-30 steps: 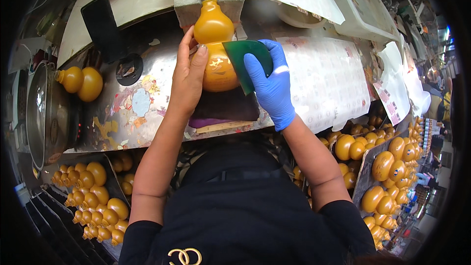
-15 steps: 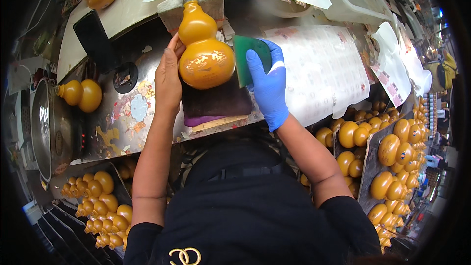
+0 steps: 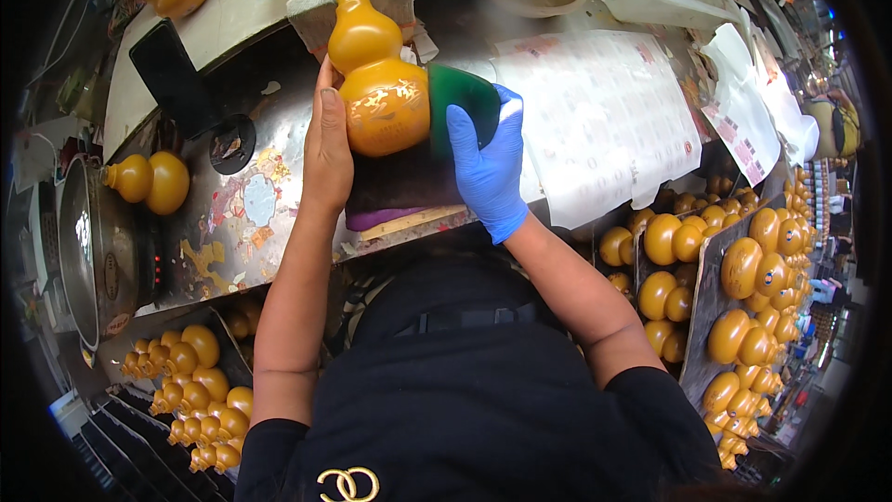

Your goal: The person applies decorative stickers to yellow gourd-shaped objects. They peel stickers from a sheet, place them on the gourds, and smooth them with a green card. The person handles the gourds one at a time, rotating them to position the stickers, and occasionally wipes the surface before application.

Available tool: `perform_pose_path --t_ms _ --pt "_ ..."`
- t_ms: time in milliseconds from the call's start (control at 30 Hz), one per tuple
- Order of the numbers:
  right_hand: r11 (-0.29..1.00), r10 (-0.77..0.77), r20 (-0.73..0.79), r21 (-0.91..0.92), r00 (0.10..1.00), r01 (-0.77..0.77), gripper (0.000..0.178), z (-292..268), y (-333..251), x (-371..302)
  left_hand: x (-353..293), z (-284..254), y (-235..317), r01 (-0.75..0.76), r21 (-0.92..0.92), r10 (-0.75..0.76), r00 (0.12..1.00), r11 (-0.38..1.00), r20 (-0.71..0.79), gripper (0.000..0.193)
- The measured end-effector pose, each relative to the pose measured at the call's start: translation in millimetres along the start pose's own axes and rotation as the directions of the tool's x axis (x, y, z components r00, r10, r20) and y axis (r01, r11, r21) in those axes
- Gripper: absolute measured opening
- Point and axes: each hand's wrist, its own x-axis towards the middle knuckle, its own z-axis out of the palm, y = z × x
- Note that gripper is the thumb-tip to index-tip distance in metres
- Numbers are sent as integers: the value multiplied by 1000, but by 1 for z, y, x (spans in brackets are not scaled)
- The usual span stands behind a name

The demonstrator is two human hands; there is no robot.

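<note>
A glossy amber-yellow gourd-shaped bottle [image 3: 365, 42] lies with its neck pointing away from me, against a cloth-covered rest [image 3: 314, 14]. Gold lettering and foil-like flecks cover its larger bulb. My bare left hand [image 3: 327, 149] is closed round the left side of that bulb, thumb on the near side, the other fingers partly hidden. My right hand [image 3: 491, 163], in a blue glove, grips a green flexible scraper [image 3: 462, 102], thumb on its near face. The scraper's left edge meets the bulb's right side. Beneath the bottle lies a dark pad [image 3: 404, 188].
A printed translucent sheet [image 3: 595, 121] covers the bench's right side. On the left are a smaller gourd bottle [image 3: 167, 182], a metal pan [image 3: 84, 251] and a black phone [image 3: 172, 70]. Racks of gourd bottles [image 3: 743, 270] stand at lower right, more [image 3: 200, 381] at lower left.
The scraper has moved left and swung its broad face round, its edge now against the bulb. The bottle has tilted slightly, and my left hand has shifted with it.
</note>
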Motion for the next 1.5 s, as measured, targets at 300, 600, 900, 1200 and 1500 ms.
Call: perform_pose_path --t_ms 300,600,900,1200,1500 --pt "672 -625 326 -240 710 701 38 2 -34 -1 3 -12 12 119 -38 -115 990 992 86 65" --pt "601 -582 547 -209 601 772 35 16 -44 -17 5 -20 6 121 -133 -105 987 984 117 61" --pt "526 -487 619 -355 616 773 21 26 -63 -11 5 -22 7 137 -148 -119 985 979 124 59" --pt "813 -375 716 -51 589 580 22 15 -88 25 8 -35 -11 179 -252 -142 977 951 159 63" --pt "852 -219 758 -158 614 499 34 16 -58 136 7 -31 -1 181 -116 -161 974 977 158 61"
